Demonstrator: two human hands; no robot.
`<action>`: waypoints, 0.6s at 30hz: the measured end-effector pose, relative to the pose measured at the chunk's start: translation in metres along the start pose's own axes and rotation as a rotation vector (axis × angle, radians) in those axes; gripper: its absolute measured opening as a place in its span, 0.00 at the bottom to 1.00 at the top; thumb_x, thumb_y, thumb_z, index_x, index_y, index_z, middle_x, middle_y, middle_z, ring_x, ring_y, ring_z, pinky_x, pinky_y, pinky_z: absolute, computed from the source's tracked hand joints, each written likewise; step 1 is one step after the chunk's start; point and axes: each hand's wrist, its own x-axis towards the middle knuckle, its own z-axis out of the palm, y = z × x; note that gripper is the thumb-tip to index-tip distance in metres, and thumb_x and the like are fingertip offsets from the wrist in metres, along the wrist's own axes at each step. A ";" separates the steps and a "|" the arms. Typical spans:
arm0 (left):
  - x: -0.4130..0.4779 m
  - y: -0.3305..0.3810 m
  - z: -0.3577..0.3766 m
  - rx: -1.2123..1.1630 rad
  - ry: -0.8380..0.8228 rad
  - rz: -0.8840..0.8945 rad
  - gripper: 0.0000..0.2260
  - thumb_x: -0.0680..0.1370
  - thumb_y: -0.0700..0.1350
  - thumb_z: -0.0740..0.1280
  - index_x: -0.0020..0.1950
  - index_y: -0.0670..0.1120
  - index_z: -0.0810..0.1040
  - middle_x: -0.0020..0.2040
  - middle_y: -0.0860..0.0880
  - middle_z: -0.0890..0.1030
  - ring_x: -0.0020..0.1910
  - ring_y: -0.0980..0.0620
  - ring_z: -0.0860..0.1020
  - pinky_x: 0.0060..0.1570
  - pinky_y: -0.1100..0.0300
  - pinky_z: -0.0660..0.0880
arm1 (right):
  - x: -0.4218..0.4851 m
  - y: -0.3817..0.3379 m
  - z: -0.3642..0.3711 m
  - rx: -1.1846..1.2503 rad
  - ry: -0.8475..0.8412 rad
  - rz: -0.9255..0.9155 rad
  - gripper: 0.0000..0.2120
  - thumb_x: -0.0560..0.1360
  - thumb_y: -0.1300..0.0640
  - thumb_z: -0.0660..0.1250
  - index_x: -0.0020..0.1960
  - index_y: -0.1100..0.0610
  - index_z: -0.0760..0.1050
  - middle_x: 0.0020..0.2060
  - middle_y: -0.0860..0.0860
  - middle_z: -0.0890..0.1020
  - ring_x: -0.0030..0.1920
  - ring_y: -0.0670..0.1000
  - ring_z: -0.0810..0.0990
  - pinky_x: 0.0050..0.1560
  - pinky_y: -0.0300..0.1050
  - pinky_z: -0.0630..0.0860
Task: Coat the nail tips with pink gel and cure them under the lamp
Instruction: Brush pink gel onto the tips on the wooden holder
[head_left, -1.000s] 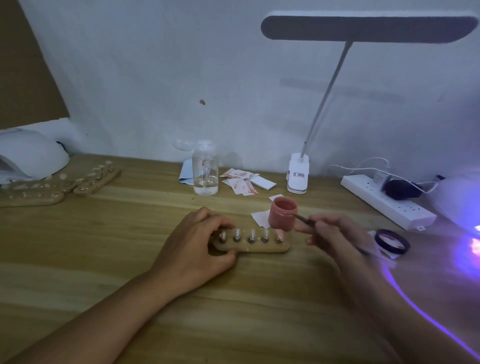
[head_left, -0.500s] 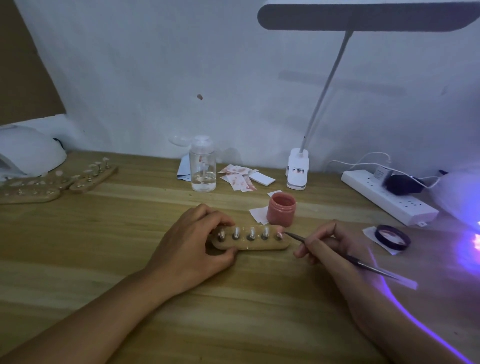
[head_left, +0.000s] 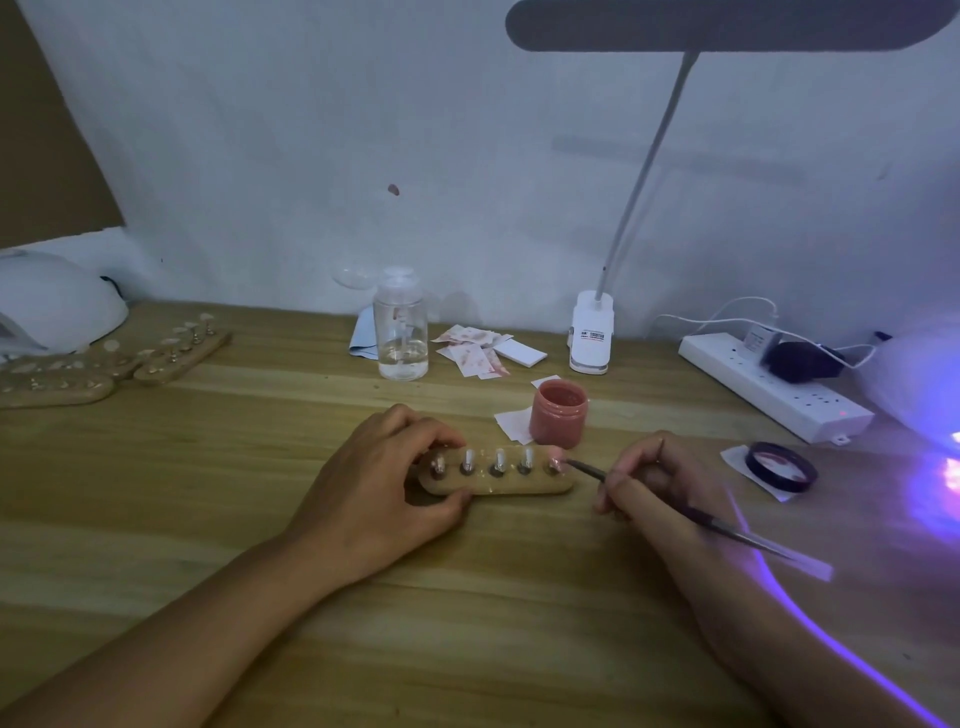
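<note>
Your left grip (head_left: 384, 488) curls round the holder (head_left: 498, 483) on the counter (head_left: 260, 519). Your right grip (head_left: 654, 483) pinches the brush (head_left: 587, 469) at the rightmost tip (head_left: 555, 460). Press hard and you smear past its edge.

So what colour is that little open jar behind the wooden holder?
Pink, the jar, clearest in the head view.
</note>
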 end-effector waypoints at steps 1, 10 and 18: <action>0.000 0.000 0.000 0.002 0.000 0.000 0.18 0.68 0.57 0.75 0.56 0.59 0.79 0.50 0.63 0.74 0.51 0.63 0.73 0.50 0.67 0.70 | -0.001 -0.001 0.001 -0.001 -0.005 -0.012 0.05 0.73 0.68 0.67 0.42 0.59 0.74 0.33 0.56 0.83 0.36 0.48 0.79 0.43 0.43 0.72; -0.002 0.008 -0.005 0.064 0.038 0.048 0.18 0.67 0.58 0.73 0.56 0.58 0.80 0.49 0.63 0.73 0.51 0.63 0.73 0.49 0.69 0.67 | -0.001 -0.004 0.000 -0.012 0.006 -0.010 0.05 0.71 0.69 0.67 0.43 0.61 0.73 0.31 0.55 0.77 0.35 0.51 0.72 0.37 0.44 0.68; -0.003 0.012 -0.007 0.081 0.072 0.092 0.19 0.67 0.62 0.68 0.54 0.57 0.80 0.48 0.61 0.73 0.48 0.61 0.73 0.48 0.69 0.68 | -0.003 -0.004 0.000 -0.061 -0.030 -0.083 0.08 0.72 0.68 0.68 0.43 0.57 0.74 0.33 0.53 0.79 0.35 0.56 0.74 0.37 0.40 0.70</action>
